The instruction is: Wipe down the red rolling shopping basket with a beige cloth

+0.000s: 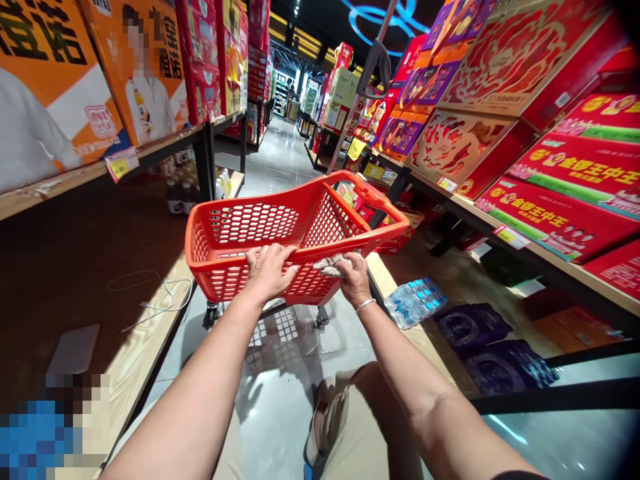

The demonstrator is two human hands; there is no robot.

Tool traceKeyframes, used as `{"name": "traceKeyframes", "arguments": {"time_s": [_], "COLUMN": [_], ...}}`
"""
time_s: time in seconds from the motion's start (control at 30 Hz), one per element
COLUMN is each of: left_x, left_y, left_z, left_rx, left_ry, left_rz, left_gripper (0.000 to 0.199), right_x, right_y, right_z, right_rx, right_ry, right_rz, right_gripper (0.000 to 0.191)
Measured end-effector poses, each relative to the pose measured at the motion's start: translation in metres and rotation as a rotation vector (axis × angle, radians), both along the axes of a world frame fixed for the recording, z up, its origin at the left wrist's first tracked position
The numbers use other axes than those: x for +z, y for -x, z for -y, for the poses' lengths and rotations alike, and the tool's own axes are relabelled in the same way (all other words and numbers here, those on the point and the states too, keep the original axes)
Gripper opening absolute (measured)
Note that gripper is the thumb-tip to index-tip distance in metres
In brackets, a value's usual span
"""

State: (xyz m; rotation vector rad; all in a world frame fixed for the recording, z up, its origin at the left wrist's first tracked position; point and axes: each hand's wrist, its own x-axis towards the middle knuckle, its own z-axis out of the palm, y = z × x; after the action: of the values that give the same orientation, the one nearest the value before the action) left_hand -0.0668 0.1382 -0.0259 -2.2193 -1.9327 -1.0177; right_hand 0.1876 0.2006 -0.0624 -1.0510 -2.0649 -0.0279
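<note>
Orange cartons [143, 73] are lined up on the left shelf [170, 141]; red boxes [575, 213] are stacked on the right shelf [555, 255]. Lower down, bottled water [416, 302] and purple packs [473, 325] are placed.

Partly hidden, cropped view.
Both arms [200, 393] are cut off at the bottom; the right hand [355, 277] partly hides a pale cloth [329, 265]; a blue shape [35, 433], lower left, is pixelated; goods on distant shelves [281, 97], top centre, are too small to identify.
</note>
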Motion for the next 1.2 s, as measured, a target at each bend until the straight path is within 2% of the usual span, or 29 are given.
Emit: {"name": "traceKeyframes", "arguments": {"time_s": [0.1,0.23,0.3,0.33,0.4,0.5,0.57,0.6,0.67,0.7,0.77,0.87,0.97,1.03,1.1,1.13,1.2], "left_x": [-0.001,-0.001,-0.001,-0.002,-0.003,-0.003,-0.002,0.000,0.003,0.005,0.008,0.010,0.007,0.005,0.004,0.004,0.003], "left_y": [0.002,0.012,0.018,0.020,0.023,0.022,0.018,0.016,0.012,0.010,0.006,-0.004,-0.016,-0.023,-0.026,-0.027,-0.027], "left_z": [-0.002,-0.006,-0.008,-0.009,-0.009,-0.007,-0.005,-0.004,-0.002,-0.001,0.000,0.000,-0.002,-0.004,-0.005,-0.005,-0.006], "left_rx": [-0.010,0.007,0.029,0.042,0.074,0.135,0.176,0.194,0.221,0.225,0.225,0.179,0.055,0.000,-0.011,-0.012,-0.019], "left_ry": [-0.006,-0.026,-0.044,-0.051,-0.058,-0.071,-0.089,-0.097,-0.096,-0.086,-0.063,-0.053,-0.046,-0.026,-0.003,0.005,0.010], "left_rz": [0.015,0.051,0.064,0.062,0.049,0.044,0.057,0.065,0.079,0.085,0.096,0.094,0.043,0.015,0.017,0.027,0.051], "left_gripper": [0.040,0.036,0.034,0.034,0.034,0.033,0.031,0.031,0.032,0.032,0.035,0.048,0.060,0.061,0.060,0.060,0.059], "right_x": [0.011,0.043,0.052,0.051,0.032,-0.023,-0.062,-0.076,-0.090,-0.089,-0.072,-0.025,0.025,0.045,0.045,0.037,0.007], "right_y": [-0.025,-0.044,-0.046,-0.045,-0.036,-0.011,0.008,0.016,0.027,0.030,0.030,0.015,-0.006,-0.014,-0.013,-0.010,0.001], "right_z": [0.001,-0.003,-0.004,-0.003,0.006,0.034,0.055,0.063,0.073,0.073,0.069,0.054,0.040,0.033,0.029,0.027,0.029], "right_rx": [-0.084,-0.277,-0.308,-0.311,-0.319,-0.356,-0.293,-0.264,-0.220,-0.215,-0.225,-0.268,-0.303,-0.339,-0.376,-0.392,-0.413], "right_ry": [-0.117,-0.387,-0.431,-0.417,-0.327,-0.085,0.135,0.166,0.207,0.202,0.187,0.070,-0.184,-0.288,-0.296,-0.272,-0.189], "right_rz": [-0.024,-0.165,-0.165,-0.150,-0.119,-0.090,-0.003,0.016,0.045,0.042,0.027,-0.043,-0.149,-0.159,-0.126,-0.106,-0.066], "right_gripper": [0.019,0.023,0.024,0.023,0.023,0.028,0.038,0.038,0.038,0.038,0.039,0.032,0.026,0.028,0.032,0.034,0.040]}}
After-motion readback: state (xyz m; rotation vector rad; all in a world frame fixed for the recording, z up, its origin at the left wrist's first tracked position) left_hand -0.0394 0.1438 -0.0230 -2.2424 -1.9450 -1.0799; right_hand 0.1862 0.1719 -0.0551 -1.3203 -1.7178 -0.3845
